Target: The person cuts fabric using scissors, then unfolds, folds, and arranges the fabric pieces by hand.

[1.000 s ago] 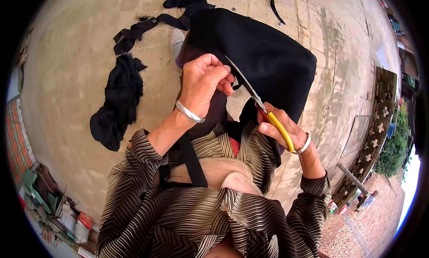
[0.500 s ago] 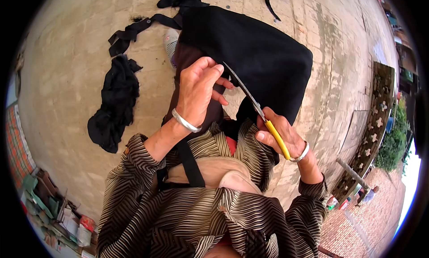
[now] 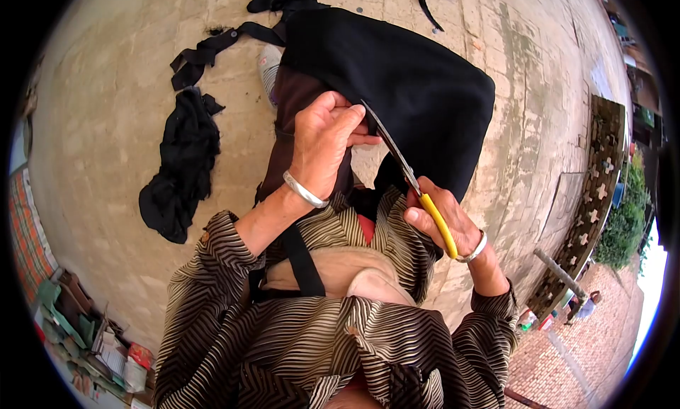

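Left hand (image 3: 320,145) less splayed now, seemingly in a pinch on black cloth (image 3: 404,72); right hand (image 3: 462,223) (as before) around scissors (image 3: 440,226).

This place seems to be the yard or the terrace of a home, partly in open air. I see a worn, stained floor (image 3: 531,140), a low wall (image 3: 599,143) with cross-shaped openings, a green bush (image 3: 623,228) beyond it, brick paving (image 3: 542,363), bright sky (image 3: 647,288), and a checked cloth (image 3: 30,228) near piled belongings (image 3: 85,331).
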Demonstrator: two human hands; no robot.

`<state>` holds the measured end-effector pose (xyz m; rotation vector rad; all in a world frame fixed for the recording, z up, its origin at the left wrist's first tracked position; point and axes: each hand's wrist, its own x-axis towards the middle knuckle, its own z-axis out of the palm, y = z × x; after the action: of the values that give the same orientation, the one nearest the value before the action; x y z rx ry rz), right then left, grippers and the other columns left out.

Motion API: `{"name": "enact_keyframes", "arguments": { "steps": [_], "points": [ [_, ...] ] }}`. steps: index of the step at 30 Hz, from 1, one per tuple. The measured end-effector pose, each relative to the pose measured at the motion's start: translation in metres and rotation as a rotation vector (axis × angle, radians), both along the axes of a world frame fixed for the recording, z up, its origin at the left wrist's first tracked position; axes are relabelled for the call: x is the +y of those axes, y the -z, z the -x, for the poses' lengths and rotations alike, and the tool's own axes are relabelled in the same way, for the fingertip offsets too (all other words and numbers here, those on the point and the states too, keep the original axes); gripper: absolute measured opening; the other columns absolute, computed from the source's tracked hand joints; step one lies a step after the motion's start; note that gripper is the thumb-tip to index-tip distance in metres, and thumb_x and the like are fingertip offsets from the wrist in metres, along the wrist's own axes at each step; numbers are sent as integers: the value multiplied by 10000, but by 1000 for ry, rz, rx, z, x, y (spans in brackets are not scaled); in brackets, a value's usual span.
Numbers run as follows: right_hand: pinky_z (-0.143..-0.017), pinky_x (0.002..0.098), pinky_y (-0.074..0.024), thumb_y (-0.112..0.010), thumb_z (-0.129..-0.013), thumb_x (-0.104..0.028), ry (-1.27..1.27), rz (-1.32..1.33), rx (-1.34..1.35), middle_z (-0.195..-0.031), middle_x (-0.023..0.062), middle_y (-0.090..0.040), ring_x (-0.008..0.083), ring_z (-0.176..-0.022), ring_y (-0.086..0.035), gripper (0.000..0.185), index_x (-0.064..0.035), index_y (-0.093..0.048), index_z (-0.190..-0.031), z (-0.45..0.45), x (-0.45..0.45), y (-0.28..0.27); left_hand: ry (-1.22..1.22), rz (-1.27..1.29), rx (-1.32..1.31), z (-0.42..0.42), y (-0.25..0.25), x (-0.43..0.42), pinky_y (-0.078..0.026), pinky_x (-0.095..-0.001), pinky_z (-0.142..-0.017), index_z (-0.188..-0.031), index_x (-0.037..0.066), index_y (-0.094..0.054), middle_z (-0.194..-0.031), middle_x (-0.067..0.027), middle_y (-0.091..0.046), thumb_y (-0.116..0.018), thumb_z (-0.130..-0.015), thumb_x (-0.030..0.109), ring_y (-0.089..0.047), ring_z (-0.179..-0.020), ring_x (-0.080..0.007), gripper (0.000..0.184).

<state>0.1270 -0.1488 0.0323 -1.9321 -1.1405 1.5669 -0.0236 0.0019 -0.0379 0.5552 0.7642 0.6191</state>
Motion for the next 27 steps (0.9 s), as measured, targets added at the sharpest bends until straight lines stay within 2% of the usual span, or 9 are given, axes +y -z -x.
{"name": "enact_keyframes", "arguments": {
  "steps": [2, 9, 11, 14, 19, 24, 27],
  "points": [
    [-605, 358, -429, -645, -850, -557, -5, 18, -8, -650, 141, -456, 223, -624, -498, 630, 45, -460, -845, -1, 0, 0, 49, -78, 39, 2, 1, -1, -587, -365, -735, -907, -6, -524, -868, -131, -659, -548, -937, 110, -681, -762, -210, 122],
    [-602, 353, -424, -644, -848, -567, -2, 35, -27, -646, 143, -434, 210, -615, -474, 642, 54, -481, -835, -1, 2, 2, 104, -128, 64, 5, -2, 1, -581, -337, -721, -904, -13, -516, -858, -145, -658, -557, -936, 130, -681, -752, -217, 152],
    [-598, 350, -422, -643, -847, -568, -13, 33, -37, -641, 142, -431, 206, -610, -468, 640, 50, -477, -834, -1, 3, 2, 69, -103, 59, 4, -4, 2, -577, -281, -641, -899, -53, -526, -814, -144, -669, -543, -926, 58, -684, -699, -185, 116],
    [-589, 345, -420, -642, -846, -571, -28, 15, -41, -630, 139, -429, 198, -598, -459, 635, 40, -470, -831, -3, 5, 6, 97, -156, 64, 4, -1, 1, -586, -322, -683, -880, -18, -535, -824, -140, -659, -527, -942, 91, -688, -714, -209, 125],
    [-576, 351, -422, -636, -846, -577, -63, 15, -28, -623, 143, -449, 217, -576, -475, 626, 24, -462, -826, -8, 15, 11, 93, -198, 114, 7, -1, 0, -585, -313, -679, -873, -27, -550, -810, -130, -661, -510, -945, 80, -691, -707, -197, 135],
    [-580, 361, -439, -638, -852, -562, -140, -46, -59, -611, 150, -465, 272, -573, -515, 608, 14, -445, -821, -10, 25, 14, 94, -224, 134, 7, -2, -2, -581, -300, -678, -903, -38, -567, -816, -132, -667, -505, -948, 88, -694, -716, -192, 148],
    [-579, 362, -437, -621, -863, -564, -166, -55, -72, -604, 148, -459, 269, -570, -513, 606, 14, -444, -828, -9, 28, 19, 85, -211, 125, 9, 0, -4, -578, -294, -680, -912, -43, -576, -831, -139, -672, -518, -947, 97, -697, -724, -192, 155]
  ]
}}
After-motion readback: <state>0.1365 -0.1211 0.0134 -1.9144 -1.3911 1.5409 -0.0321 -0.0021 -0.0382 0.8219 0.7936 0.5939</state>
